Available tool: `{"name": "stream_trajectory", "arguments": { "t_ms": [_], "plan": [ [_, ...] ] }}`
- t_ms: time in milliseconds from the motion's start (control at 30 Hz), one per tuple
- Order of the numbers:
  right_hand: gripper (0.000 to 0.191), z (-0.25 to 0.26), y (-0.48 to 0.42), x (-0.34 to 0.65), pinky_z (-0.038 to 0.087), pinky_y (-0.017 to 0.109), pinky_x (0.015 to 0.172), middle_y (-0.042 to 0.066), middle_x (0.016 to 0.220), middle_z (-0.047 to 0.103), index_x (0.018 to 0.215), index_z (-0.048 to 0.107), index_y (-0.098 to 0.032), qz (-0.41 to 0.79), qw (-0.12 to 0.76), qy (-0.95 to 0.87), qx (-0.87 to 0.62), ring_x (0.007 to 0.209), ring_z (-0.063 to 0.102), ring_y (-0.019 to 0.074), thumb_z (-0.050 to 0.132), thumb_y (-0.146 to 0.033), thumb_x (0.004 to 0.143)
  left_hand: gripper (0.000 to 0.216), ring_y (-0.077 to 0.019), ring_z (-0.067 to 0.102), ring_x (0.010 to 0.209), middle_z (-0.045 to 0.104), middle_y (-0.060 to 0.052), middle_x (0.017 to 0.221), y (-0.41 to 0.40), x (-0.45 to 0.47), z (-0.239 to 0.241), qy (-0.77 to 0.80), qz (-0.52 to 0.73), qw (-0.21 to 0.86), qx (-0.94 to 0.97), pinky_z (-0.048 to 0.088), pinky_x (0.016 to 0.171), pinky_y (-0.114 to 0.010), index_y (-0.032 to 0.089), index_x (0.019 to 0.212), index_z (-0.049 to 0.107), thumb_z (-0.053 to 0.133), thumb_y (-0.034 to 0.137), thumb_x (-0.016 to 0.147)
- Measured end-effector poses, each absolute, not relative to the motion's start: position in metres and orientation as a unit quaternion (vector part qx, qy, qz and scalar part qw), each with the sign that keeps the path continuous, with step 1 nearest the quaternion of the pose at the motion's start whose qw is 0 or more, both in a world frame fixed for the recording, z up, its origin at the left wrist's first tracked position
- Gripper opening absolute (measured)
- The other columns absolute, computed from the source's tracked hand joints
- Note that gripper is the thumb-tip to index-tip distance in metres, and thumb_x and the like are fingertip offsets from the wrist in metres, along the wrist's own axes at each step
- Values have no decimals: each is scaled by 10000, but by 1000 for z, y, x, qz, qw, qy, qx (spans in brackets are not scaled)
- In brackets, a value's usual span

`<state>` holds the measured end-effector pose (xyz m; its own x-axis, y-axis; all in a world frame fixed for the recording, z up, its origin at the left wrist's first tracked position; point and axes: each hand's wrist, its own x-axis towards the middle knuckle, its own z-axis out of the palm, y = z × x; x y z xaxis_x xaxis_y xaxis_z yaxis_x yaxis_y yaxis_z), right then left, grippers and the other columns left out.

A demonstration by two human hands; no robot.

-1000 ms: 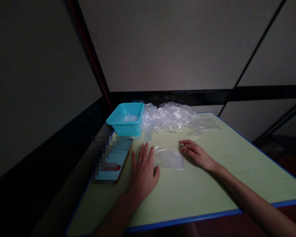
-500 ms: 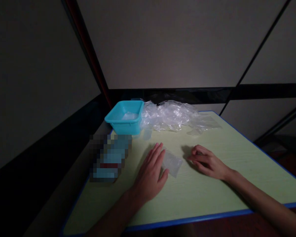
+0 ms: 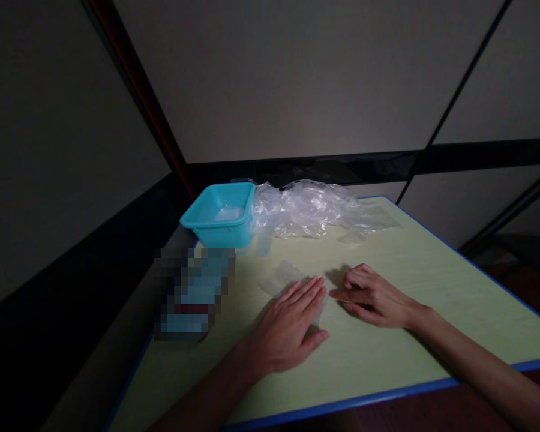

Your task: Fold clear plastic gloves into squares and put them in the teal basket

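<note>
My left hand (image 3: 292,327) lies flat, fingers stretched out, pressing on a small clear plastic bag (image 3: 282,277) on the pale green table (image 3: 387,360); most of the bag is hidden under the palm. My right hand (image 3: 372,297) rests just to the right of it, fingers loosely curled with the index finger pointing left toward the bag's edge. I cannot see anything held in the right hand.
A turquoise plastic tub (image 3: 219,215) stands at the table's far left corner. Next to it lies a heap of crumpled clear plastic bags (image 3: 308,207). A phone (image 3: 192,294), blurred out, lies near the left edge. The table has a blue rim.
My left hand has slid rightward over the bag, folding or flattening it. My right hand has drawn back a little and curled. The view has shifted slightly.
</note>
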<state>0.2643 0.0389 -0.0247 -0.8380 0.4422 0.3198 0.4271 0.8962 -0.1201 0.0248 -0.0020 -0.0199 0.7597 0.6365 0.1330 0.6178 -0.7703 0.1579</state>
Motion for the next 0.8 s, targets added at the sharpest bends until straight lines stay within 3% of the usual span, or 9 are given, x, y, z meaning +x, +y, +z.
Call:
{"name": "stream_trajectory", "arguments": {
  "t_ms": [800],
  "plan": [
    [320,-23,38,262,343,352,694,65,774,488,1140,580,-145,50,179,-955,-230,784,450,191,407,-236,888,623,-188,107,1347,164,-84,1468,1,25,-18,311,52,86,945,119,1101,-332,119,1384,193,386,442,887]
  ]
}}
